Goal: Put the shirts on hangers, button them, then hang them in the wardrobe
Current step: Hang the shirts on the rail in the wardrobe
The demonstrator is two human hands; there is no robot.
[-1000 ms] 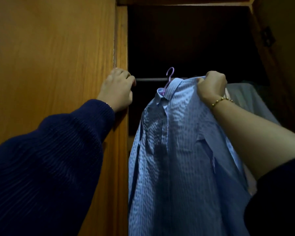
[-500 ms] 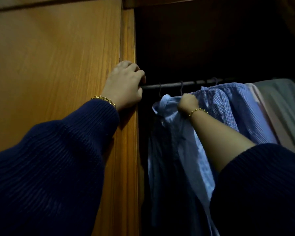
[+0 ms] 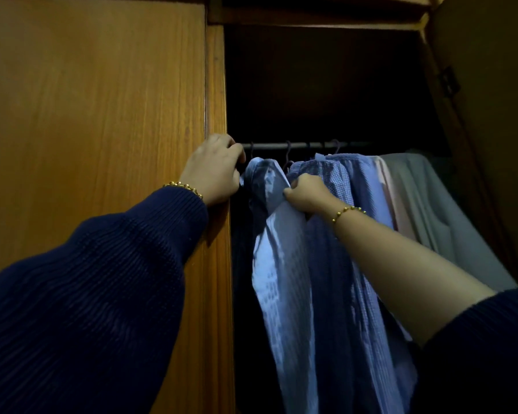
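The light blue striped shirt (image 3: 277,249) hangs leftmost on the wardrobe rail (image 3: 269,145), just beside a blue checked shirt (image 3: 329,186); your right hand (image 3: 307,194) has its grip closed on the fabric near the collar; your left hand (image 3: 214,170) curls round the wardrobe's door frame (image 3: 217,85), bracing you; this looks like the hanging step; next, confirm the hook seats, then let go.

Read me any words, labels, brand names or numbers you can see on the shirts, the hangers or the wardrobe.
None can be read.
Light blue shirt held by the right hand: no label or print visible.
Other hanging shirts: patterns only, no text.
Wardrobe panel under the left hand: bare wood grain.
Fitting on the right door: too dark to tell.
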